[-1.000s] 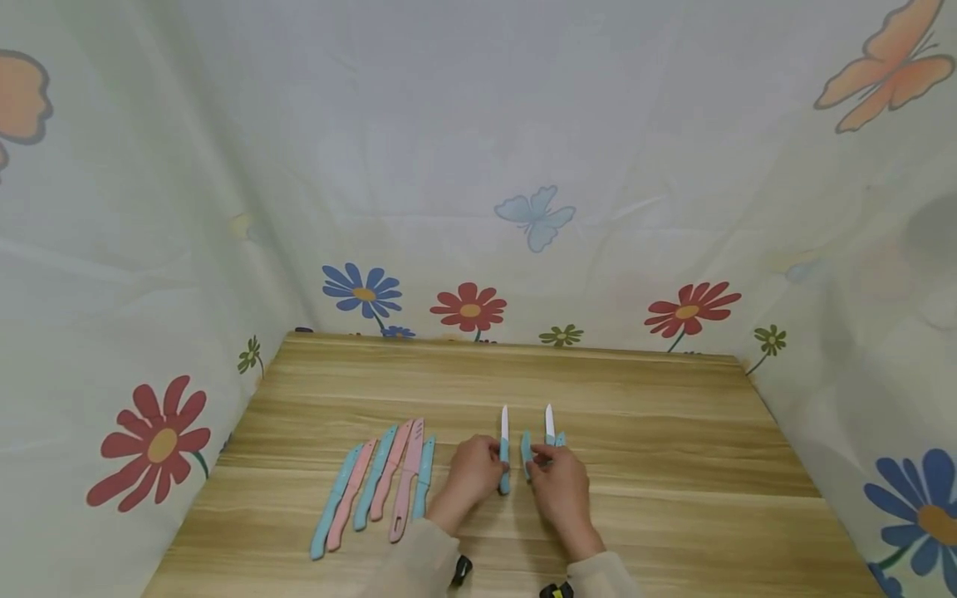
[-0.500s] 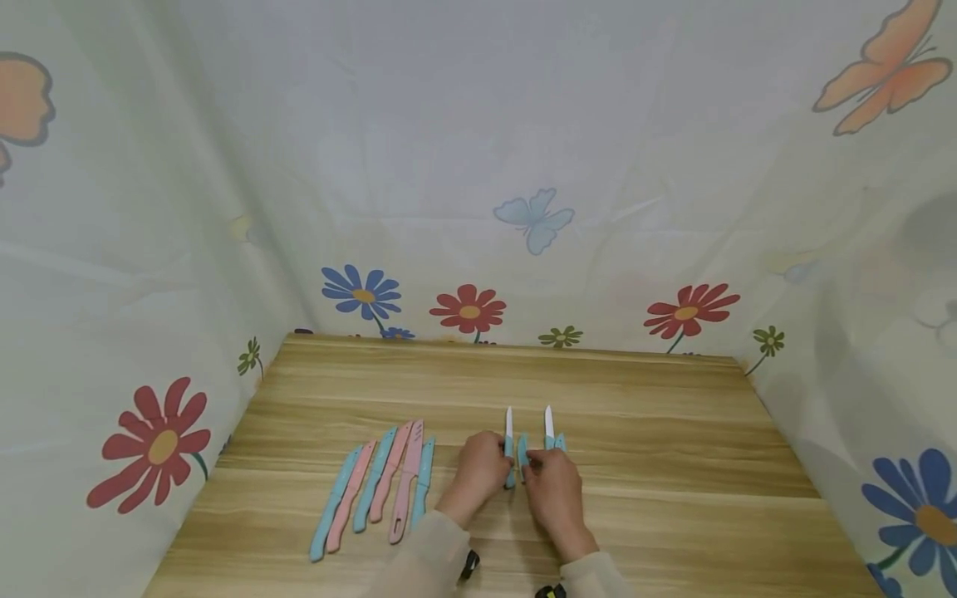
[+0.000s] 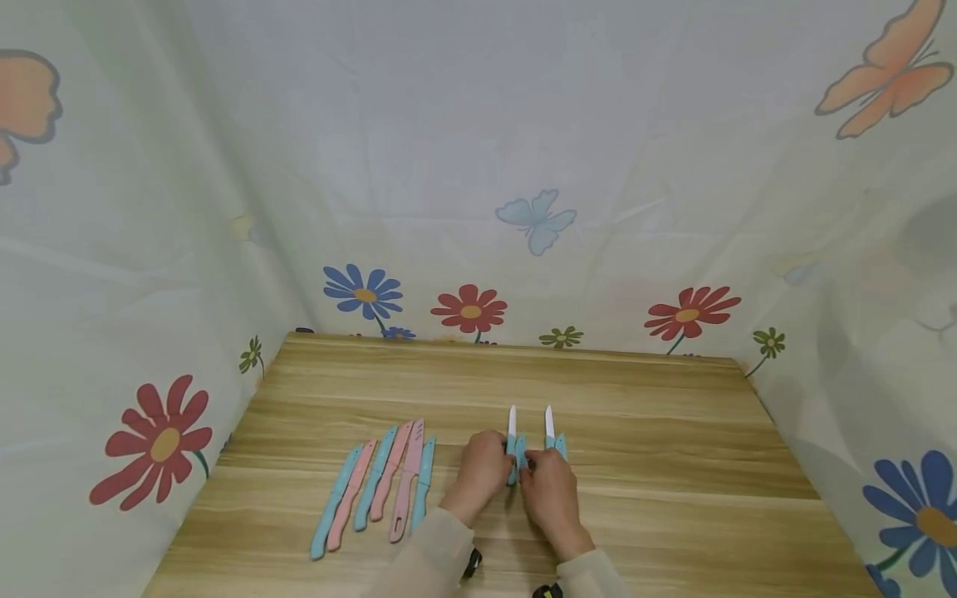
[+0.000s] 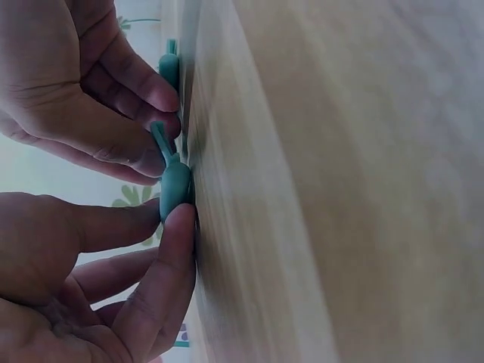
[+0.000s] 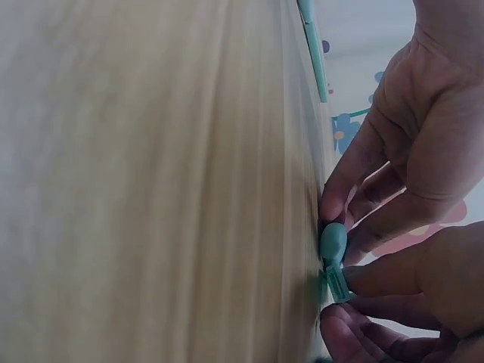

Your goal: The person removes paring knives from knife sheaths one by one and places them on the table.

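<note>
My left hand pinches the teal handle of a small paring knife whose bare white blade points away from me. In the left wrist view, thumb and fingers clasp the rounded handle from both sides, low over the table. Right beside the knife, a teal blade sheath is pinched in my right hand. The slotted end of the sheath shows in the right wrist view, close against the handle. A second paring knife and another teal sheath lie just beyond my right hand, partly hidden by it.
Left of my hands, several teal and pink sheathed knives lie in a slanted row on the wood-grain table. A white curtain with flowers and butterflies surrounds the table's back and sides.
My left hand has brought the knife slightly to the right. My right hand has shifted left with the sheath, so the two now lie side by side, nearly or fully touching.
</note>
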The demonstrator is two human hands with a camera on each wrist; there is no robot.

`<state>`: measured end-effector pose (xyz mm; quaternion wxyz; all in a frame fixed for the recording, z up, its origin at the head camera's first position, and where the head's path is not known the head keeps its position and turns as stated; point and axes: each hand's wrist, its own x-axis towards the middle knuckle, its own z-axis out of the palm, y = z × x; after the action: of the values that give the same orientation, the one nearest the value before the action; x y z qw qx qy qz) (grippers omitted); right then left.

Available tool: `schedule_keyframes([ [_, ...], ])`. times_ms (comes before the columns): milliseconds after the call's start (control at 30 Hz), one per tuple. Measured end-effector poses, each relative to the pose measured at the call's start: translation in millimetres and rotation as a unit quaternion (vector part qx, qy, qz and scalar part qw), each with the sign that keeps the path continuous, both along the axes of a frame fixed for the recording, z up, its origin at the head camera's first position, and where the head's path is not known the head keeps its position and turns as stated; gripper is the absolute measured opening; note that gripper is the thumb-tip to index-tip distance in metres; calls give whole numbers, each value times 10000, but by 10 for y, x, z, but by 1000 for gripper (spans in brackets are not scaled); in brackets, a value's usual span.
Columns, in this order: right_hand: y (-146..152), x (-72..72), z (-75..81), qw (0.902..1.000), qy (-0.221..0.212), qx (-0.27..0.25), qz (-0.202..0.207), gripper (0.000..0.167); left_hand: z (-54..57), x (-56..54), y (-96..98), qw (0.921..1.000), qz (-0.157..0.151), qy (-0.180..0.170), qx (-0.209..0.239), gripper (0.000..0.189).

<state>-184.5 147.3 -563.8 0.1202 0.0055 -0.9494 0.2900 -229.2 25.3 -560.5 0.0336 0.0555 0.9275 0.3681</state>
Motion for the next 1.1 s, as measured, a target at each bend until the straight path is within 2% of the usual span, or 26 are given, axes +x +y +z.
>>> schedule_keyframes([
  [300, -25, 4, -22, 9996, -208, 125, 166, 12, -34, 5, 22, 9997, -76, 158, -178, 12],
  [667, -45, 42, -22, 9992, -46, 316, 234, 26, -21, 86, 45, 9930, -379, 697, -870, 6],
  [1100, -47, 56, -22, 9992, -8, 338, 211, 24, -35, 87, 58, 9906, -372, 847, -1009, 5],
])
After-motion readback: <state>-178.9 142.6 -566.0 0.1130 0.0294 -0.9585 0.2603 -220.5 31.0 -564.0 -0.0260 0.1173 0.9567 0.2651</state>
